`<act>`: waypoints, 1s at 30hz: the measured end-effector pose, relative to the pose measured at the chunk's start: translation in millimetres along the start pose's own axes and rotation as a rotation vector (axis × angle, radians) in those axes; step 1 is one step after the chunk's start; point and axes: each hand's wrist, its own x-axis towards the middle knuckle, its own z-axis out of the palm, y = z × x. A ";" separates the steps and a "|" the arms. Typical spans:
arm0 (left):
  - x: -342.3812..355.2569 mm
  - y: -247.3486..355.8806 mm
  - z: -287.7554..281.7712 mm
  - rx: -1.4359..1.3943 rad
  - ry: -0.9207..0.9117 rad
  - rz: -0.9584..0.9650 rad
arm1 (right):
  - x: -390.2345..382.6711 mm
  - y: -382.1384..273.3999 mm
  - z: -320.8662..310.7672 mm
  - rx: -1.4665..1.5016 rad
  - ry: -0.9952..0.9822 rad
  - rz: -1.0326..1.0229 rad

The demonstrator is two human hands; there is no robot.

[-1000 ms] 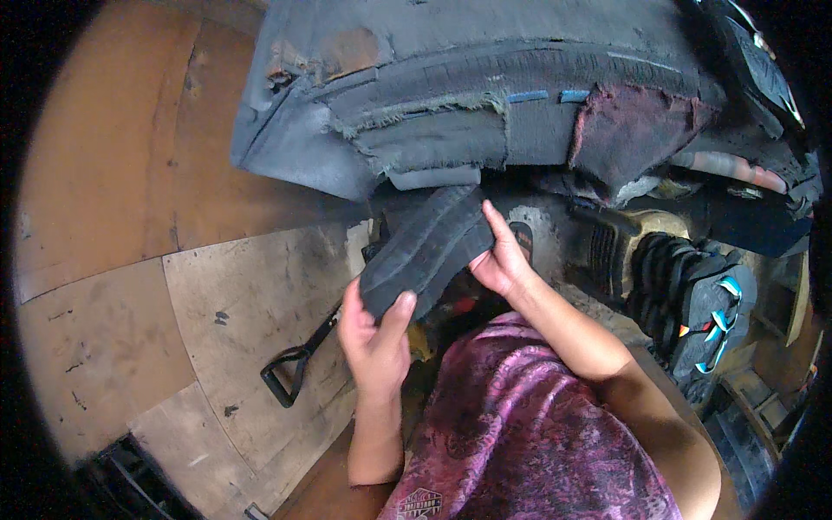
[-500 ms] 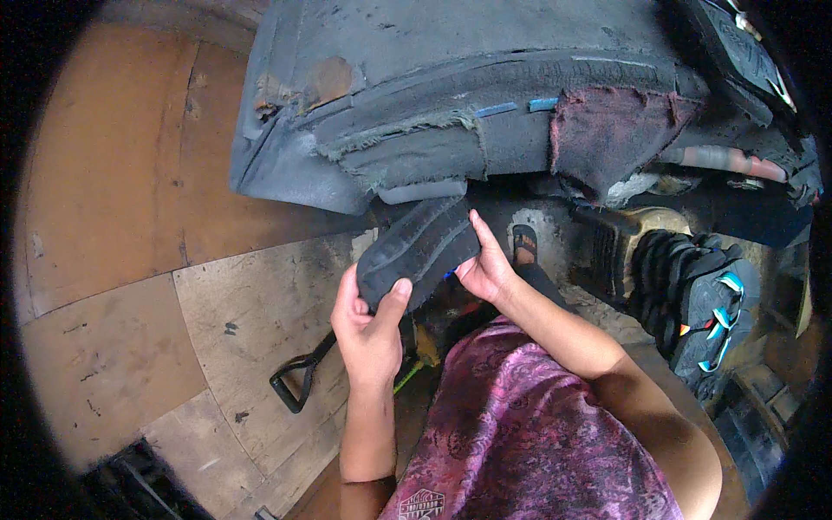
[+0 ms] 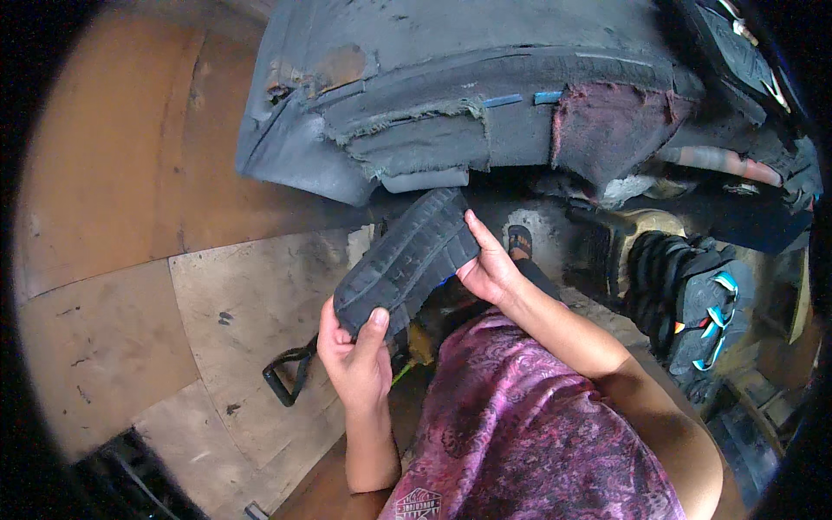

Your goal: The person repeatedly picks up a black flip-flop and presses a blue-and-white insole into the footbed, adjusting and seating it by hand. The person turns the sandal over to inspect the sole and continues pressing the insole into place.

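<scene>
Between my two hands is a black rubber sole (image 3: 403, 256), long and rounded at the ends, with grooves along its upper face. It lies slanted, its far end near the bench edge. My left hand (image 3: 357, 354) grips the near left end, thumb on top and fingers mostly hidden beneath. Along the right edge, my right hand (image 3: 490, 264) holds it with fingers partly out of sight under it. A second layer or strip shows along the sole's right side; I cannot tell whether it is a separate piece.
A worn, dark-covered bench (image 3: 485, 52) spans the far side, with a ragged reddish cloth (image 3: 607, 134) on its front. Strap sandals (image 3: 706, 316) are stacked at the right. A black D-shaped handle (image 3: 290, 377) stands by wooden panels (image 3: 251, 321) at the left.
Both hands still hold the sole. It has shifted slightly left and tilted, so more of its grooved face shows. My left hand has moved a little left.
</scene>
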 end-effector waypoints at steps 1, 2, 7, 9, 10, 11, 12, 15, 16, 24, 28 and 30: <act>-4.6 -1.2 -3.9 -0.011 0.012 0.012 | -1.1 -0.1 1.0 -0.029 -0.020 -0.007; -8.5 -0.6 -8.7 -0.017 0.019 -0.001 | -2.2 0.7 1.9 -0.052 -0.026 -0.011; -16.7 -9.6 -18.9 -0.095 0.079 0.006 | -2.4 -3.6 1.9 -0.158 -0.027 -0.058; -11.0 -19.6 -18.7 -0.137 0.073 -0.015 | -1.0 -10.0 1.4 -0.180 -0.014 -0.051; -4.7 -26.2 -19.3 -0.109 0.087 -0.080 | 1.3 -14.2 1.7 -0.141 0.083 -0.035; 4.8 -34.6 -18.8 -0.197 0.026 -0.099 | 3.9 -18.7 2.2 -0.139 0.092 -0.074; 4.6 -36.6 -22.4 -0.220 0.026 -0.078 | 2.6 -19.6 1.8 -0.135 0.015 -0.056; -1.2 -43.3 -37.9 -0.221 -0.002 -0.028 | -0.9 -18.4 3.6 -0.165 -0.010 -0.086; -7.2 -44.9 -45.4 -0.222 -0.036 0.022 | -3.9 -15.7 5.3 -0.171 -0.013 -0.094; 5.4 -121.4 -106.9 -0.535 -0.065 -0.142 | -35.6 -38.7 34.1 -0.410 -0.099 -0.080; 70.9 -186.9 -94.2 -0.790 0.078 -0.454 | -43.1 -29.3 38.1 -0.593 0.019 -0.120; 94.5 -216.7 -73.4 -0.873 0.104 -0.566 | -36.7 -12.4 41.3 -0.653 0.141 -0.211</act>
